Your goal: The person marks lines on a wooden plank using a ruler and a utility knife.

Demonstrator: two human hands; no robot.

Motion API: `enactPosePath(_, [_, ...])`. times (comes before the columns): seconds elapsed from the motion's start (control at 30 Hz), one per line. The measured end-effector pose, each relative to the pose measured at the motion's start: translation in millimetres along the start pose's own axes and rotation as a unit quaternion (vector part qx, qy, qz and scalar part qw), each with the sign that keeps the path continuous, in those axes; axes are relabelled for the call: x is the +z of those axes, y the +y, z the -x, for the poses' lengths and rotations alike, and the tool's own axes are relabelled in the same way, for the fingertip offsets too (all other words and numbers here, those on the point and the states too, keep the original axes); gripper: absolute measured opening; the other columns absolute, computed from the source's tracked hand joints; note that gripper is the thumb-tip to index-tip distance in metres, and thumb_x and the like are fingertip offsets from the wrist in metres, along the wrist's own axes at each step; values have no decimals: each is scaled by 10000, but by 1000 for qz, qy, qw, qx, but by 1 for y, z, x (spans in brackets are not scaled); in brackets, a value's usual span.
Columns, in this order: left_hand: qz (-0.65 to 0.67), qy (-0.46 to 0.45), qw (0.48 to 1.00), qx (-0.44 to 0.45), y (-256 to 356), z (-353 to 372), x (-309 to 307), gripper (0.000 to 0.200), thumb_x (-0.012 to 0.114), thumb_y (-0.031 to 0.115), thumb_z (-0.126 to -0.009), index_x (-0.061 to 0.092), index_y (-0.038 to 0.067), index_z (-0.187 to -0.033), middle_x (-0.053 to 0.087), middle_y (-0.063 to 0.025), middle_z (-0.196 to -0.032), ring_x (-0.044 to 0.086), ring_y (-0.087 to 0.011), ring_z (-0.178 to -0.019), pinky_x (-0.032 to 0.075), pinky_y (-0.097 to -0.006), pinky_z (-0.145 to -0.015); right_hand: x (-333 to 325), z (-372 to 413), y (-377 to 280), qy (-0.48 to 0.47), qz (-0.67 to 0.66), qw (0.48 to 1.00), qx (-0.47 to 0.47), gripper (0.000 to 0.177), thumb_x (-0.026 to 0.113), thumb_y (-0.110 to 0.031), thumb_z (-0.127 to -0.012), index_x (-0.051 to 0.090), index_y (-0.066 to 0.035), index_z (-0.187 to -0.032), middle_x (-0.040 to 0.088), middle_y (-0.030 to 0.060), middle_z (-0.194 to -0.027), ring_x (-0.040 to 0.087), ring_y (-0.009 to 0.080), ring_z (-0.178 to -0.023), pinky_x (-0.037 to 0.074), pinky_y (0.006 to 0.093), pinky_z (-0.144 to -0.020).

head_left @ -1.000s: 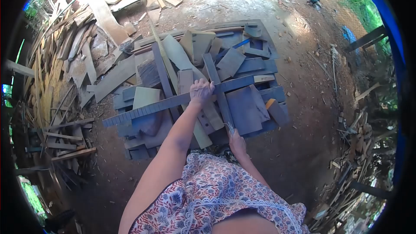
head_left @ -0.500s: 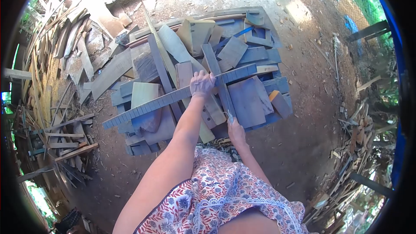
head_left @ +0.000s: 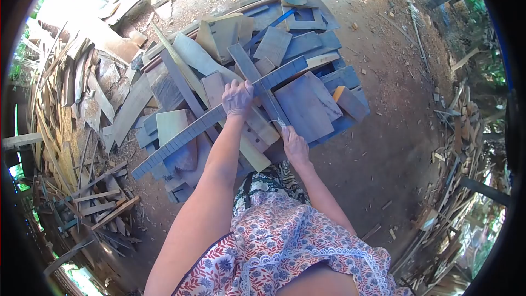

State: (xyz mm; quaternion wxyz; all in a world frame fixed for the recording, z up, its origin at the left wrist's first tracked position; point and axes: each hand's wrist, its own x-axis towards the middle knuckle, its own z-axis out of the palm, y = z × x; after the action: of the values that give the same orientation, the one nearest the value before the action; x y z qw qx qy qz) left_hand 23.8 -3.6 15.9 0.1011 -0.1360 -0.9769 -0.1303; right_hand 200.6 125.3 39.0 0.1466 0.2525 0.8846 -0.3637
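Note:
My left hand (head_left: 237,97) is closed over a long narrow wooden strip (head_left: 181,140) marked with evenly spaced cross lines. The strip lies slantwise across a pile of boards. In my right hand (head_left: 296,146), fingers wrapped round its handle, is a handsaw (head_left: 282,123). Its thin blade points away from me and meets the strip to the right of my left hand; the exact contact is too small to make out. Under the strip at that spot runs a narrow board (head_left: 245,62), crossing it. A pale squared stick (head_left: 255,156) lies below my left hand.
Beneath everything is a work table (head_left: 323,8) heaped with board offcuts. A board with an orange end (head_left: 350,102) sits at its right edge. Scrap wood (head_left: 60,104) is piled at the left, and more sticks (head_left: 444,186) lie at the right on the dirt floor.
The view has turned, so the table and strip appear more tilted and shifted left. Both hands keep their holds, with the saw still at the strip.

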Motion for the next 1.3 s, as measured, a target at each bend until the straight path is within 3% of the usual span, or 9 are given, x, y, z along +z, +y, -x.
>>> enactPosePath(0.4, [16,-1,1000,-6,-2,1,0,337,420,282,-878,651,92,-721,582,-111,-766,573,-290,-762,488,-403,-686,-13,-21,-24,-5,9,1000,-26,418,316,-407,-970,534,-53,-1002,612,298,-836,573,492,-843,445,566,-740])
enactPosePath(0.5, [11,-11,1000,-15,0,0,1,329,426,275,-877,649,93,-717,583,-113,-771,571,-290,-773,486,-400,-689,-2,9,5,42,6,999,-13,409,319,-400,-971,534,-53,-998,610,299,-834,574,493,-833,445,569,-733])
enactPosePath(0.6, [12,-7,1000,-15,-1,4,0,332,443,278,-874,655,87,-704,586,-109,-775,573,-288,-771,490,-392,-681,-2,16,6,2,-6,1000,5,400,326,-400,-970,530,-55,-988,612,294,-815,578,490,-818,449,569,-720])
enactPosePath(0.77, [10,3,1000,4,1,-1,2,339,467,281,-871,655,69,-685,587,-110,-774,576,-290,-761,491,-393,-667,-8,-7,-12,17,-12,1000,-13,400,334,-412,-966,524,-61,-986,613,288,-780,586,482,-792,453,567,-711])
enactPosePath(1.3, [-9,-16,1000,-9,0,-1,6,323,411,279,-883,647,106,-747,589,-96,-792,575,-288,-771,487,-400,-683,-6,23,6,-5,-15,1000,16,423,329,-424,-967,521,-49,-1002,620,288,-800,592,474,-816,460,561,-717])
